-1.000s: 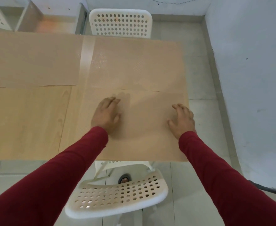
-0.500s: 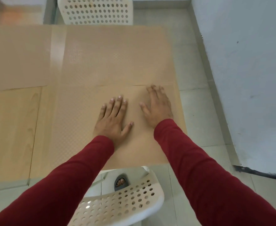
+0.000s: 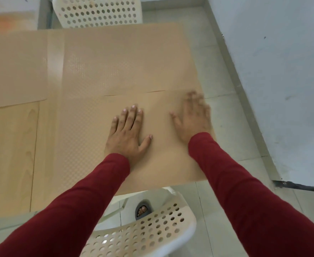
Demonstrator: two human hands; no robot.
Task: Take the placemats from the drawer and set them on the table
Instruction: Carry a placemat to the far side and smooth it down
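Left hand point(image 3: 127, 133) flat, fingers spread, palm down on the near placemat point(image 3: 89, 138). Right hand point(image 3: 193, 117) also flat and spread on that placemat, blurred, near its right edge. Placemat lies on the table point(image 3: 9, 154), touching a second placemat point(image 3: 126, 60) beyond it. White chair point(image 3: 143, 232) below the placemat's near edge.

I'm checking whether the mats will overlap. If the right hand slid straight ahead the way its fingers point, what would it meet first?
Likely the near edge of the far placemat, at the seam just beyond the right hand, which lies flat on the near placemat. The hand is blurred, so the gap is unclear.
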